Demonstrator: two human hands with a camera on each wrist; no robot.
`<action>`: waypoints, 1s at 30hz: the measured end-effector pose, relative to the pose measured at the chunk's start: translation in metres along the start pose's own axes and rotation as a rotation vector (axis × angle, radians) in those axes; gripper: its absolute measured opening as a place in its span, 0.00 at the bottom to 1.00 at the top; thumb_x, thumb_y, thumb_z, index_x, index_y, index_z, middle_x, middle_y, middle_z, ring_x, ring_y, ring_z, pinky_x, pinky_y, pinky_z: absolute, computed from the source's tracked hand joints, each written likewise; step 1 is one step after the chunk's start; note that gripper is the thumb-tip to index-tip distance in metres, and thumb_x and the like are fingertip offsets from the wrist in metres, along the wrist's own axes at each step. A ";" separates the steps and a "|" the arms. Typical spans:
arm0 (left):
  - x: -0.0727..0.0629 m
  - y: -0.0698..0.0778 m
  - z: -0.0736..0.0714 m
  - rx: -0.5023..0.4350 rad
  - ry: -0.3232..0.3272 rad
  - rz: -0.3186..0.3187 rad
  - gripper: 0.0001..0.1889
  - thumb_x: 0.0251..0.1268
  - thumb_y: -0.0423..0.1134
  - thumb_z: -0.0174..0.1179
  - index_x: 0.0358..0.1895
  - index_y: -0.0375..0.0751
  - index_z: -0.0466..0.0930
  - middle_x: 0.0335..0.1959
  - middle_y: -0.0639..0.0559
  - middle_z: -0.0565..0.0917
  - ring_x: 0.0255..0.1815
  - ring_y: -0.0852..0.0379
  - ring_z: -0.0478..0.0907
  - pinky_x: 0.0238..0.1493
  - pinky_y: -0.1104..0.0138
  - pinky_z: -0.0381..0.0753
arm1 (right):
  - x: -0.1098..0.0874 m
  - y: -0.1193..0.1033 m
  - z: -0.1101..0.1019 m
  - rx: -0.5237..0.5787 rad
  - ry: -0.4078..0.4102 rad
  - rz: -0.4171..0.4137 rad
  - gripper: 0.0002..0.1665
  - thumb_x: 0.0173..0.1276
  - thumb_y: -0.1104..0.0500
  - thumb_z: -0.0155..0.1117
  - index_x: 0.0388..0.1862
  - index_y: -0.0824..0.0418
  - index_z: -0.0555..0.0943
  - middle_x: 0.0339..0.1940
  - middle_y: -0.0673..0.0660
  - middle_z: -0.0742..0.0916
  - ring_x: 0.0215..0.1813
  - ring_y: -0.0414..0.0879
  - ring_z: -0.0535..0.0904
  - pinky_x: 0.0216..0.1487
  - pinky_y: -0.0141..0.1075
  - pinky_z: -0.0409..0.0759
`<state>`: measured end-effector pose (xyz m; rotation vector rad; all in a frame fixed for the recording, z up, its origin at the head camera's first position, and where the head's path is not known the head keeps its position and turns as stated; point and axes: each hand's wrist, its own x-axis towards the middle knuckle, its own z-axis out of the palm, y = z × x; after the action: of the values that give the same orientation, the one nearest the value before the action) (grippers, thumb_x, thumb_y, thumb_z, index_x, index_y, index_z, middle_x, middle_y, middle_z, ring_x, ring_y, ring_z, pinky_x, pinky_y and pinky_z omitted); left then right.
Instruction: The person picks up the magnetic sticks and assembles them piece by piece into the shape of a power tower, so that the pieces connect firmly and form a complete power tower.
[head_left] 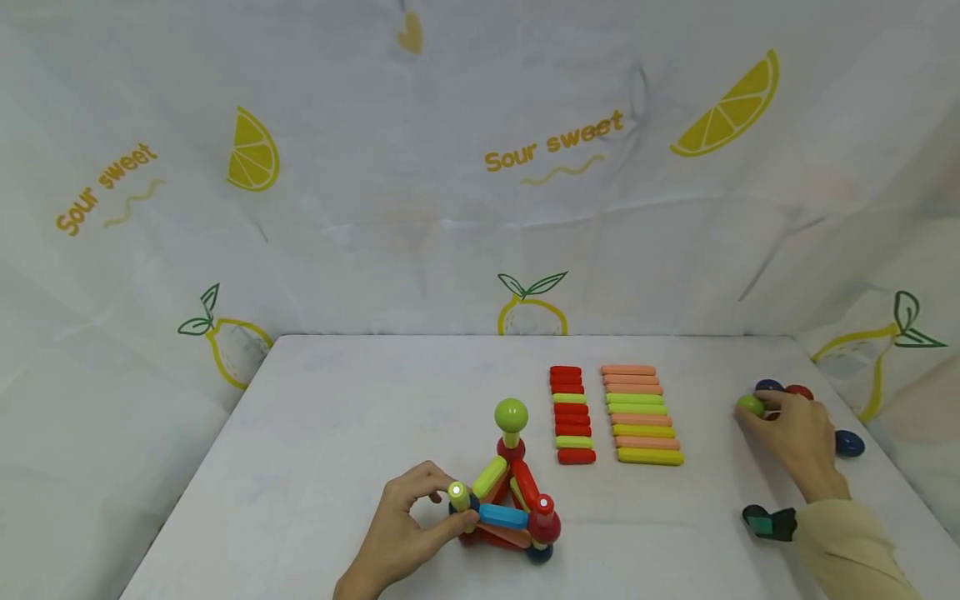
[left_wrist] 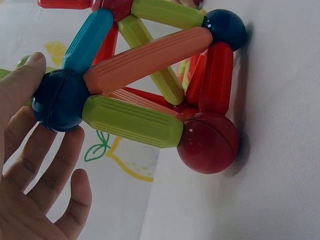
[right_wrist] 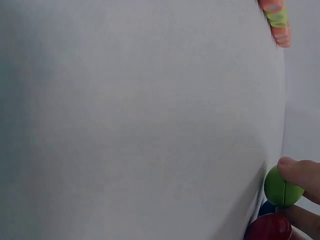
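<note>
At the front middle of the table stands a frame of sticks and balls, with a blue stick point(head_left: 502, 517) across its near upper side. My left hand point(head_left: 397, 529) holds this frame at its upper left corner, thumb and fingers around a dark blue ball point(left_wrist: 59, 100) that has an upright yellow-green stick point(head_left: 458, 496) on it. A green ball point(head_left: 512, 415) tops the frame's far corner. Over at the right, my right hand point(head_left: 798, 437) pinches a loose green ball point(right_wrist: 282, 187) between thumb and fingers, close above a red ball point(right_wrist: 269, 227).
Short red and yellow-green sticks point(head_left: 573, 409) lie in a column behind the frame. Beside them runs a column of longer sticks point(head_left: 642, 420) in pink, green and yellow. Around the right hand sit loose balls, among them a dark blue one point(head_left: 849, 443) near the table's right edge.
</note>
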<state>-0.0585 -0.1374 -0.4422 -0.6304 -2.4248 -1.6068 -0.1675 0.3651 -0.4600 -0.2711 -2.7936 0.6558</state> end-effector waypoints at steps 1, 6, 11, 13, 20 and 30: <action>0.000 0.000 0.000 -0.001 -0.001 0.000 0.05 0.60 0.44 0.74 0.37 0.58 0.87 0.33 0.60 0.86 0.35 0.64 0.79 0.39 0.66 0.81 | -0.001 -0.001 0.000 0.002 0.006 -0.001 0.27 0.64 0.58 0.71 0.53 0.79 0.80 0.33 0.74 0.84 0.38 0.64 0.73 0.34 0.42 0.62; 0.000 0.001 0.000 -0.002 -0.002 -0.007 0.05 0.60 0.44 0.74 0.37 0.58 0.87 0.33 0.61 0.86 0.35 0.64 0.79 0.39 0.66 0.81 | -0.005 -0.014 -0.003 0.030 0.060 -0.049 0.27 0.62 0.59 0.74 0.53 0.77 0.82 0.38 0.75 0.87 0.35 0.61 0.76 0.32 0.38 0.65; 0.000 0.001 0.000 0.001 0.001 -0.010 0.05 0.60 0.44 0.74 0.37 0.58 0.87 0.33 0.61 0.85 0.34 0.63 0.79 0.39 0.66 0.81 | -0.012 -0.044 -0.012 0.105 0.148 -0.133 0.26 0.61 0.60 0.75 0.54 0.76 0.83 0.50 0.78 0.86 0.47 0.69 0.80 0.44 0.52 0.74; 0.000 0.001 0.000 0.001 0.000 -0.012 0.05 0.60 0.45 0.74 0.37 0.58 0.87 0.33 0.61 0.85 0.35 0.63 0.79 0.39 0.66 0.81 | -0.017 -0.063 -0.018 0.152 0.180 -0.150 0.26 0.62 0.61 0.75 0.55 0.75 0.82 0.52 0.78 0.86 0.52 0.70 0.78 0.50 0.55 0.74; 0.000 0.000 0.000 0.001 0.003 -0.001 0.05 0.60 0.44 0.74 0.37 0.58 0.87 0.32 0.61 0.85 0.34 0.63 0.79 0.39 0.66 0.81 | -0.048 -0.146 -0.045 0.363 0.284 -0.292 0.26 0.56 0.63 0.80 0.54 0.66 0.86 0.50 0.67 0.90 0.50 0.16 0.67 0.50 0.11 0.64; 0.000 0.002 0.000 0.005 0.010 0.013 0.05 0.61 0.43 0.74 0.36 0.58 0.87 0.32 0.61 0.85 0.35 0.65 0.79 0.39 0.66 0.80 | -0.108 -0.247 -0.049 0.565 0.145 -0.632 0.29 0.46 0.67 0.85 0.50 0.57 0.89 0.42 0.51 0.92 0.48 0.34 0.81 0.53 0.19 0.76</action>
<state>-0.0579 -0.1366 -0.4408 -0.6342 -2.4122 -1.5943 -0.0807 0.1419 -0.3268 0.6150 -2.2289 1.1314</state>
